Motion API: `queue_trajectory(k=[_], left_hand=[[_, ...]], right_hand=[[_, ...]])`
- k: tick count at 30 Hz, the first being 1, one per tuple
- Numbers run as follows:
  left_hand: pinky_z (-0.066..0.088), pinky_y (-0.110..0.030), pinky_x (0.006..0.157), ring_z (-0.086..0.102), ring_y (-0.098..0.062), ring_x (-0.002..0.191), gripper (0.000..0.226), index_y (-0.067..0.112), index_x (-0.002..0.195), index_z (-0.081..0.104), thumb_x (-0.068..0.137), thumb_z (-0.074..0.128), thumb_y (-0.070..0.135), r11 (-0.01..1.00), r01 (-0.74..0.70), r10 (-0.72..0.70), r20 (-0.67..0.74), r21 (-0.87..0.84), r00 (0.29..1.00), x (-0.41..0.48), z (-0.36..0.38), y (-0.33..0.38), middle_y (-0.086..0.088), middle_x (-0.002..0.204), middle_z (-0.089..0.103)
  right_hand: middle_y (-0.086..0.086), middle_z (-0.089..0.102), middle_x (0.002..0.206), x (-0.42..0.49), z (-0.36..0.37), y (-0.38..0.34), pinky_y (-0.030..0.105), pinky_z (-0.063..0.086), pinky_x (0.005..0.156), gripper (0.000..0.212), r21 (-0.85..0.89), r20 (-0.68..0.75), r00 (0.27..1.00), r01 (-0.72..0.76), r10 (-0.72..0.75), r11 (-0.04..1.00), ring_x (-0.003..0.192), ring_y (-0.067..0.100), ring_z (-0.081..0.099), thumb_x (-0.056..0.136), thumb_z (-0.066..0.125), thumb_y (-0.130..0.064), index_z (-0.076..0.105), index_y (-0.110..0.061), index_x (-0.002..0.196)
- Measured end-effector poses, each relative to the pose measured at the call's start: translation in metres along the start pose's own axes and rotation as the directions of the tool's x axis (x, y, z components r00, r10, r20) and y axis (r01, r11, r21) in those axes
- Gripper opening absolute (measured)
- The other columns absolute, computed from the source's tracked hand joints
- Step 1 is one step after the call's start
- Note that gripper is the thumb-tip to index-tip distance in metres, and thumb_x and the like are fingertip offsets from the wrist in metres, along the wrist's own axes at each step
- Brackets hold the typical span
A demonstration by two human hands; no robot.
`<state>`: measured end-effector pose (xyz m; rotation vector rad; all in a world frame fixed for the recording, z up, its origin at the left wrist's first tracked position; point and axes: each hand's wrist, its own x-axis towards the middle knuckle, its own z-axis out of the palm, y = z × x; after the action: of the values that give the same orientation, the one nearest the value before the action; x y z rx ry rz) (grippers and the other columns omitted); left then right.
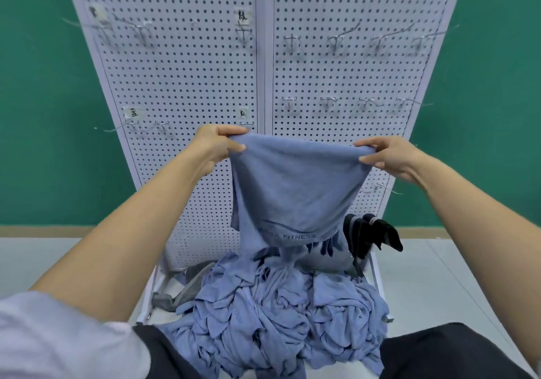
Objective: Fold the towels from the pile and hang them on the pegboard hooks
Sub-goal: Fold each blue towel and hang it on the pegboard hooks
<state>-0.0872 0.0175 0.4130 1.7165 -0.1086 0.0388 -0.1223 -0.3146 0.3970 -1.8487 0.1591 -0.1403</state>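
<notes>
Wearing: a pale lilac short sleeve (58, 337) on the left arm and dark trousers (439, 352) along the bottom edge.
Pile: a pile of crumpled blue-grey towels (278, 314) lies between the knees, heaped on the white metal base frame (377, 276) at the foot of the board.
Beside the pile: a grey woven cloth (193, 279) pokes out at its left; black fabric pieces (377, 235) hang at its far right, just behind it.
Held towel: a blue-grey terry towel (295, 185) is stretched in the air above the pile, in front of the lower part of the board. Its top edge sags between the hands, printed lettering reading "FITNESS" shows near its lower hem, and its tail trails down to the pile.
Left hand: the left hand (216, 144) pinches the towel's upper left corner between thumb and fingers.
Right hand: the right hand (389, 156) pinches the upper right corner the same way, well apart from the left.
Board: a white perforated metal pegboard (187, 80) of two upright panels stands behind the towel.
Hooks: bare wire hooks (244, 34) sit in rows across both panels, with small paper labels (244, 16) above some on the left panel.
Floor: pale grey floor (468, 276) on both sides.
Wall: a green wall (44, 100) behind the board.
</notes>
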Motion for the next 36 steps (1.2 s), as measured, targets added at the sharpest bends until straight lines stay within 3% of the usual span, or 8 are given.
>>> queue_trajectory(k=[4,9,11,14,18,25,29,36], left_hand=[[0.041,-0.029,0.103,0.051,-0.018,0.112,0.049,0.004,0.117,0.065,0.076,0.061,-0.021,0.951,-0.025,0.015,0.036,0.307,0.999,0.008,-0.009,-0.007,-0.008,0.117,0.060],[0.036,-0.022,0.060,0.047,-0.020,0.074,0.015,0.000,0.092,0.070,0.090,0.056,-0.004,0.789,-0.136,0.104,0.088,0.599,0.991,0.009,-0.019,-0.020,-0.008,0.080,0.056],[0.026,-0.023,0.051,0.033,-0.018,0.060,0.024,-0.001,0.069,0.057,0.092,0.056,0.003,0.766,-0.133,0.111,0.075,0.629,0.991,0.010,-0.024,-0.025,-0.008,0.065,0.041],[0.033,-0.023,0.059,0.038,-0.018,0.065,0.025,0.001,0.071,0.056,0.092,0.060,0.014,0.861,-0.070,0.071,0.016,0.504,0.997,0.014,-0.033,-0.035,-0.008,0.069,0.044],[0.051,-0.030,0.084,0.057,-0.018,0.079,0.018,0.002,0.086,0.062,0.093,0.060,0.018,0.998,0.055,-0.056,0.074,0.015,0.996,0.012,-0.043,-0.042,-0.004,0.080,0.063],[0.058,-0.023,0.058,0.070,-0.011,0.067,0.012,0.006,0.098,0.062,0.095,0.054,0.013,0.807,0.309,-0.276,0.142,-0.503,0.951,0.012,-0.045,-0.062,-0.005,0.084,0.071],[0.059,-0.027,0.057,0.069,-0.019,0.078,0.012,0.000,0.099,0.064,0.091,0.060,0.009,0.821,0.321,-0.352,0.023,-0.473,0.936,0.010,-0.030,-0.074,-0.013,0.094,0.069],[0.057,-0.024,0.062,0.072,-0.019,0.078,0.008,0.006,0.087,0.071,0.086,0.069,0.013,0.965,0.119,-0.143,-0.090,-0.234,0.986,-0.026,0.053,-0.060,-0.009,0.083,0.074]], right_hand=[[0.009,0.059,0.111,0.000,0.003,-0.006,0.030,0.042,0.099,0.039,-0.267,0.003,0.998,0.057,-0.058,0.962,0.105,0.022,0.053,0.081,0.059,0.017,0.066,-0.004,0.114],[0.009,0.059,0.082,0.001,0.006,-0.005,0.026,0.039,0.064,0.011,-0.502,-0.039,0.984,0.128,-0.171,0.855,0.075,0.020,0.048,0.088,0.063,0.000,0.070,-0.008,0.092],[0.009,0.054,0.071,-0.001,0.005,-0.004,0.024,0.033,0.055,0.015,-0.505,-0.057,0.980,0.138,-0.192,0.852,0.065,0.019,0.043,0.088,0.065,-0.007,0.065,-0.008,0.073],[0.006,0.052,0.069,-0.005,0.002,0.000,0.022,0.033,0.053,0.024,-0.418,-0.125,0.974,0.120,-0.188,0.900,0.060,0.014,0.042,0.085,0.072,-0.018,0.065,0.004,0.077],[-0.003,0.061,0.063,-0.012,-0.004,0.011,0.024,0.052,0.075,0.022,0.015,-0.074,0.995,0.062,-0.061,0.998,0.060,0.008,0.056,0.080,0.074,-0.019,0.062,-0.001,0.078],[0.003,0.070,0.074,-0.014,0.005,0.028,0.022,0.057,0.059,0.009,0.570,0.126,0.991,-0.109,0.045,0.814,0.064,0.011,0.067,0.093,0.056,-0.011,0.063,-0.006,0.093],[0.006,0.073,0.077,-0.011,0.024,0.032,0.023,0.058,0.057,0.006,0.496,0.029,0.988,-0.148,0.154,0.856,0.064,0.014,0.070,0.089,0.062,-0.005,0.066,-0.003,0.092],[0.005,0.069,0.078,-0.029,0.105,0.019,0.021,0.055,0.058,0.005,0.238,-0.152,0.988,0.007,0.030,0.971,0.067,0.014,0.064,0.082,0.074,-0.012,0.069,-0.010,0.082]])
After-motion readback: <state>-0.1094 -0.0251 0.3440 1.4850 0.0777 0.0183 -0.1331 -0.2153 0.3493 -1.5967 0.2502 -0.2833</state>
